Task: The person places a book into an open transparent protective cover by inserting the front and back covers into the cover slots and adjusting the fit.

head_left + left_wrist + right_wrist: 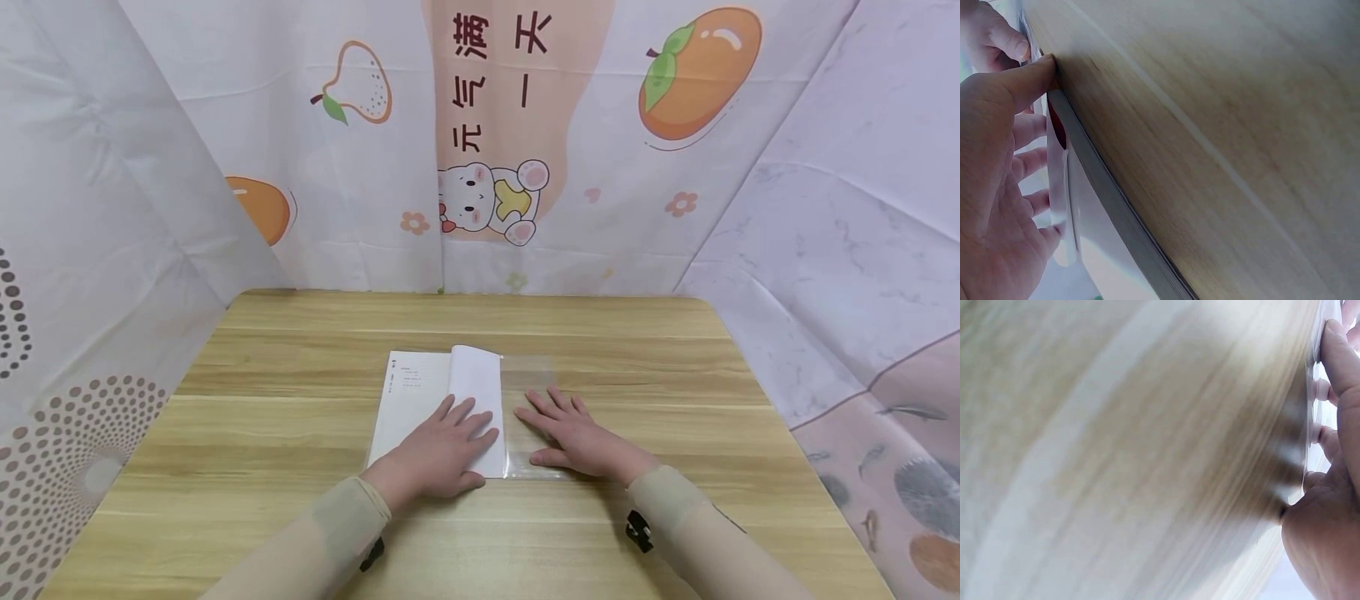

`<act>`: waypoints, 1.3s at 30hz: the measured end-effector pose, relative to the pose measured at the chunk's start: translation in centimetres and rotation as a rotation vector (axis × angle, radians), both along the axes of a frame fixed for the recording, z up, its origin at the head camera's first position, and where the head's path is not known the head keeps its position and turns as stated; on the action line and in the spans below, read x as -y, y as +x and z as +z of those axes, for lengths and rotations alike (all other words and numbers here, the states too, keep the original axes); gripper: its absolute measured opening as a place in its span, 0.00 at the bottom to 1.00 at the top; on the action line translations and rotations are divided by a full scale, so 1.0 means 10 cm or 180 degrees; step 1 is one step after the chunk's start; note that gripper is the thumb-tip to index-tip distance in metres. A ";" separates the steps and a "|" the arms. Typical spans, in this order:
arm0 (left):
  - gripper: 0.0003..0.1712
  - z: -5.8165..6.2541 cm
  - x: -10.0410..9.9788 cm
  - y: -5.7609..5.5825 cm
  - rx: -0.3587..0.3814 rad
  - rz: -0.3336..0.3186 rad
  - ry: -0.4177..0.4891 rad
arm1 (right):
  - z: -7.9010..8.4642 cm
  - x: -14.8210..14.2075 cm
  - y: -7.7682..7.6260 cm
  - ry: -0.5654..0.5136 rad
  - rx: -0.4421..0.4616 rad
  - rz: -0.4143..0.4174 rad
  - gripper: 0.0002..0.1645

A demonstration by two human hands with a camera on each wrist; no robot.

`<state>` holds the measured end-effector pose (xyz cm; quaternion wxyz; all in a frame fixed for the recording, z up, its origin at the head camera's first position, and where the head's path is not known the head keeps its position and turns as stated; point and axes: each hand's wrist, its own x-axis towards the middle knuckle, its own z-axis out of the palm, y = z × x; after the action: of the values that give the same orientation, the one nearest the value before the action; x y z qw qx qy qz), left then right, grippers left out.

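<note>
While left hand point(442, 452), fingers apart, touches white-paged book point(416, 396), right hand point(581, 437) splays; clear cover point(521, 375) beneath.

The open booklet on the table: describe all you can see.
The booklet lies open on the table: a white page with small print at left, beside it a white leaf bulging upward, and at right a clear, plastic-looking flap. The left hand rests on the leaf, the right hand on the flap.
</note>
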<state>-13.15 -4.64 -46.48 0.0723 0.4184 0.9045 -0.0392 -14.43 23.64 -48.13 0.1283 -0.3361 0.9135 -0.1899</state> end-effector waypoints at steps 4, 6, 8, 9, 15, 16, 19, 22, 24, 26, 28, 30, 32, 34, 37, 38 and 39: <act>0.40 0.01 0.01 0.00 0.0016 -0.0023 0.0006 | 0.01 0.01 0.00 0.0014 0.0025 0.0001 0.44; 0.40 0.02 0.02 0.01 0.0032 -0.0032 0.0014 | 0.01 0.01 0.00 0.0023 0.0035 0.0000 0.44; 0.40 0.02 0.03 0.00 0.0041 -0.0042 0.0011 | 0.01 0.01 0.00 0.0023 0.0048 -0.0005 0.44; 0.40 0.02 0.03 0.00 0.0038 -0.0051 0.0011 | 0.01 0.01 0.00 0.0025 0.0052 -0.0007 0.44; 0.40 0.04 0.03 0.00 -0.0005 -0.0089 -0.0023 | 0.01 0.00 0.00 0.0035 0.0071 -0.0014 0.45; 0.40 0.04 0.03 0.00 -0.0005 -0.0091 -0.0033 | 0.00 0.00 0.00 0.0037 0.0075 -0.0010 0.45; 0.40 0.06 0.03 -0.01 0.0037 -0.0096 -0.0023 | 0.00 0.00 0.00 0.0038 0.0079 0.0000 0.45; 0.36 0.05 0.04 -0.03 0.0060 -0.0096 0.0020 | 0.00 0.01 0.00 0.0017 0.0088 0.0002 0.45; 0.33 0.04 0.04 -0.07 -0.0006 -0.0107 0.0070 | 0.00 0.01 0.00 0.0002 0.0078 0.0000 0.45; 0.31 0.03 0.03 -0.12 -0.0053 -0.0105 0.0123 | 0.00 0.01 0.01 -0.0018 0.0069 -0.0002 0.45; 0.31 0.02 0.02 -0.16 -0.0078 -0.0068 0.0182 | 0.00 0.00 0.01 -0.0027 0.0066 0.0001 0.45; 0.35 0.01 0.01 -0.20 -0.0035 0.0001 0.0238 | -0.01 0.00 0.01 -0.0047 0.0055 0.0009 0.45; 0.37 0.01 0.00 -0.23 0.0007 0.0071 0.0250 | -0.01 -0.01 0.01 -0.0063 0.0029 0.0020 0.45; 0.39 0.01 -0.01 -0.26 0.0044 0.0174 0.0214 | -0.01 -0.01 0.01 -0.0077 0.0021 0.0030 0.45; 0.39 0.03 -0.01 -0.31 0.0127 0.0351 0.0150 | -0.01 -0.01 0.01 -0.0077 0.0010 0.0034 0.45; 0.41 0.04 -0.02 -0.32 0.0175 0.0416 0.0132 | -0.01 -0.01 0.01 -0.0071 0.0013 0.0034 0.45; 0.43 0.04 -0.02 -0.34 0.0241 0.0488 0.0128 | -0.01 -0.01 0.01 -0.0064 0.0015 0.0034 0.45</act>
<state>-16.56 -4.45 -46.06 0.1009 0.3505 0.9311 0.0005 -14.35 23.69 -48.20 0.1281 -0.3418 0.9095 -0.1991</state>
